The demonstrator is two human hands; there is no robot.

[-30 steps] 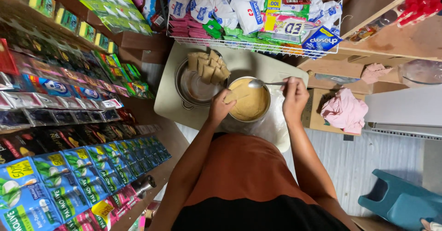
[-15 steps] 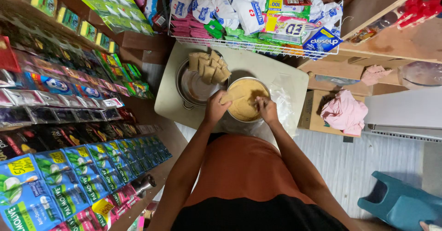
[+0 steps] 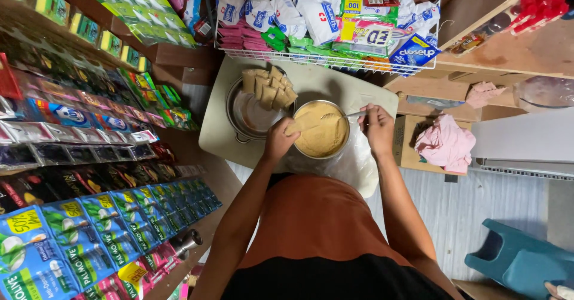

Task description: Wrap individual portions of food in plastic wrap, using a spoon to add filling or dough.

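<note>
A round metal bowl (image 3: 302,107) full of tan powder (image 3: 323,138) stands on a pale table (image 3: 215,132). My left hand (image 3: 280,139) rests at the bowl's left rim and pinches a small filled packet (image 3: 304,122) over the powder. My right hand (image 3: 378,128) is at the bowl's right side, gripping a metal spoon (image 3: 347,116) whose bowl end lies on the powder. Left of it, a metal pot (image 3: 245,117) carries a heap of filled tan packets (image 3: 268,86) on its far rim.
A wire rack (image 3: 323,61) of packaged goods lines the table's far edge. Hanging sachet strips (image 3: 78,156) fill the left wall. A clear plastic bag (image 3: 359,165) lies under the bowl. A pink cloth (image 3: 445,144) sits on a cardboard box to the right, a blue stool (image 3: 517,258) at lower right.
My right hand drew back from over the powder to the bowl's right side, the spoon now in it. My left hand now holds a packet over the bowl.
</note>
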